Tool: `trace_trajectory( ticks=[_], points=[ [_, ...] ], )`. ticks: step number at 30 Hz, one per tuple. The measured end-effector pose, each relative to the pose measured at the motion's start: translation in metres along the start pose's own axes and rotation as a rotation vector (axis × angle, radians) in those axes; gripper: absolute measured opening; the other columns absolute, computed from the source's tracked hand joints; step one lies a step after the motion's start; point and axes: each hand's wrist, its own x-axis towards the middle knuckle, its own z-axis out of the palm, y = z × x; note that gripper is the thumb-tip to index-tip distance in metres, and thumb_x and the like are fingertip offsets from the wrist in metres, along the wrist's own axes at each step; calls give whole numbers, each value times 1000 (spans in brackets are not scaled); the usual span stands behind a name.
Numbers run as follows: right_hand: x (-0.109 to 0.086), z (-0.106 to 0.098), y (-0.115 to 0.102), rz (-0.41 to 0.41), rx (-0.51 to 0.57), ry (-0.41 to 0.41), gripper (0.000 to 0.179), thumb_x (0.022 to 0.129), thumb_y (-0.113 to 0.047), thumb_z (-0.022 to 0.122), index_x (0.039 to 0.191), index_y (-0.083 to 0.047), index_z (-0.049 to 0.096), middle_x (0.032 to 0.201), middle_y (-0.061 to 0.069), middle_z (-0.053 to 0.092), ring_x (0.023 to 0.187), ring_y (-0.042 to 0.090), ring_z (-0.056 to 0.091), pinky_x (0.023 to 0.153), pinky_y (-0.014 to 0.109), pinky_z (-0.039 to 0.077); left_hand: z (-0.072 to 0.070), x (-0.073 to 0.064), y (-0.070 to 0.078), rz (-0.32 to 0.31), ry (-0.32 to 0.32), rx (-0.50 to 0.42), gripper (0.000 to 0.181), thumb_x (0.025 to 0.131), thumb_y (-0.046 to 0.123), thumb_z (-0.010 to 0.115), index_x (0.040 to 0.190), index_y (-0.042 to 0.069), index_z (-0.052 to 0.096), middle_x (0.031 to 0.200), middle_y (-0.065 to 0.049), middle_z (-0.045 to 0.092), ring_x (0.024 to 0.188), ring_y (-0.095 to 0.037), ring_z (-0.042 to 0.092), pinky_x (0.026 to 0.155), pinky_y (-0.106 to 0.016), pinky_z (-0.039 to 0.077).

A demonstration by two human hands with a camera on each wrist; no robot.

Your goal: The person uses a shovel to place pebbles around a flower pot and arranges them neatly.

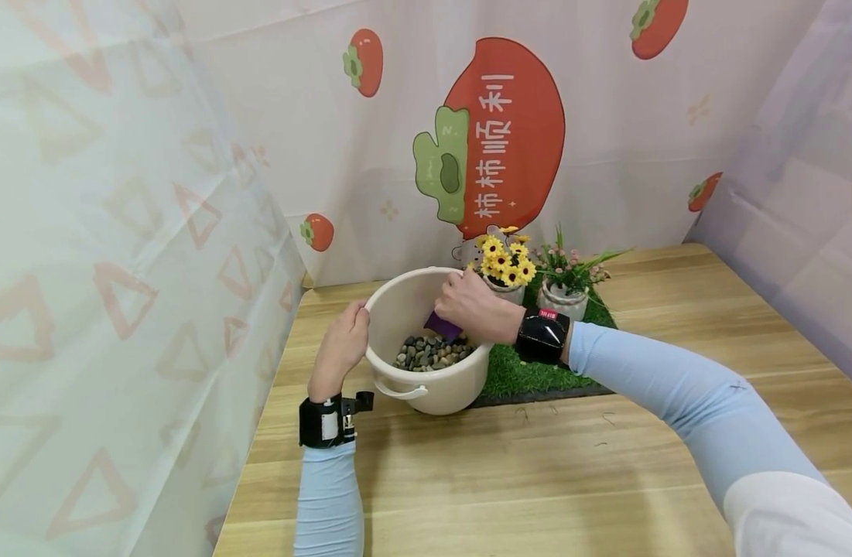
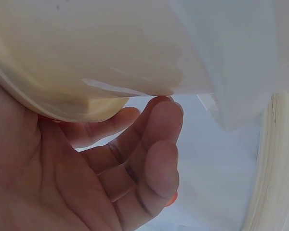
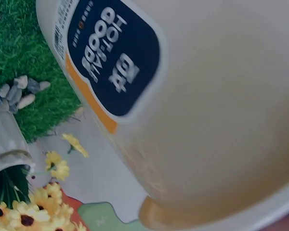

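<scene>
A cream plastic bucket (image 1: 449, 391) stands on the table with grey and brown pebbles (image 1: 432, 353) at its bottom. My left hand (image 1: 342, 344) grips the bucket's left rim; in the left wrist view its curled fingers (image 2: 161, 166) lie below the rim against the outer wall. Over the far right rim reaches my right hand (image 1: 474, 304), holding a flat purple tool (image 1: 441, 326) whose lower end is down at the pebbles. Its handle is hidden by the hand, so I cannot tell its exact kind. The right wrist view shows the bucket's outer wall and dark blue label (image 3: 118, 57).
Behind the bucket, a green turf mat (image 1: 530, 379) carries a pot of yellow flowers (image 1: 505, 263) and a pot of pink flowers (image 1: 565, 298). Several loose pebbles (image 3: 19, 91) lie on the turf. Wooden tabletop (image 1: 537, 472) extends in front; printed cloth (image 1: 370, 186) hangs behind.
</scene>
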Motion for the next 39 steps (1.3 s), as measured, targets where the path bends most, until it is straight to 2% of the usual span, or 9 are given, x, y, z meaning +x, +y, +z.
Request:
trace_trajectory(
  ticks=[4,11,15,19,22,25,32,39],
  points=[
    [0,6,2,-38,24,13,18,74,-16,78,91,-18,72,88,4,70,76,22,58,59,35,49,1,0,0,1,-2,2,49,106,32,26,144,10,47,131,-20,61,112,-38,64,88,-52,53],
    [0,13,11,-107,139,70,17,71,-8,73,83,-19,68,84,1,69,76,23,60,57,33,45,1,0,1,7,-1,2,49,106,33,26,143,10,47,128,-21,63,108,-38,65,86,-52,54],
    [1,17,14,-135,216,111,19,78,-2,65,72,-19,60,76,2,67,71,22,58,55,30,36,1,1,1,11,5,5,48,106,33,26,142,10,48,128,-21,63,109,-38,65,87,-53,53],
    [2,20,15,-150,307,129,31,84,1,59,64,-19,47,64,-1,53,61,17,46,56,28,25,2,1,-1,13,23,17,47,105,33,28,141,11,49,128,-20,63,112,-38,63,91,-54,51],
    [3,21,16,-153,359,106,34,86,0,58,63,-19,41,60,-3,39,58,15,34,56,27,21,2,2,-2,9,28,18,47,105,33,28,140,11,50,127,-19,63,111,-38,63,91,-54,51],
    [3,20,16,-151,395,80,33,87,-1,58,64,-17,42,61,-3,34,58,14,30,57,27,21,3,2,-3,10,30,18,47,105,34,27,141,12,50,127,-19,63,110,-37,64,89,-54,51],
    [5,22,15,-141,423,43,26,85,-1,62,68,-16,49,63,-3,44,60,15,35,60,29,25,4,2,-2,12,16,8,47,106,33,27,140,11,50,127,-19,63,109,-37,65,87,-53,53],
    [8,25,13,-159,497,-35,24,83,-9,71,69,-16,52,63,-4,49,60,14,38,59,28,27,3,1,-2,15,26,14,47,106,32,27,140,10,50,130,-19,62,113,-37,63,92,-54,50]
  ],
)
